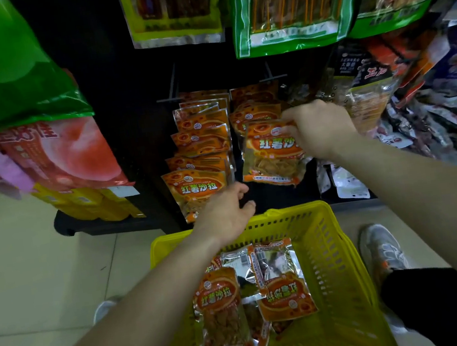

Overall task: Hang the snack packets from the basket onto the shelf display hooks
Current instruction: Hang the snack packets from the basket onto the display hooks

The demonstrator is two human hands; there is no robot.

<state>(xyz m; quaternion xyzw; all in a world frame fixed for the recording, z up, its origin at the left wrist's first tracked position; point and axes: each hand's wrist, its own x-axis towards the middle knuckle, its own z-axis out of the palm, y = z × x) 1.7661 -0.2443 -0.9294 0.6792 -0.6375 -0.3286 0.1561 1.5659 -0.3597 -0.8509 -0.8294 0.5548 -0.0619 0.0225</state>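
While the right hand (321, 129) pinches a packet (270, 157), fingers (291, 130) cover its corner

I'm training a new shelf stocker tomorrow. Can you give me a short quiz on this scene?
1. True or false: the right hand grips an orange packet.
2. The basket is: A red, B yellow, C blue.
3. How many hanging rows of such packets show?
Key: 1 true; 2 B; 3 two.
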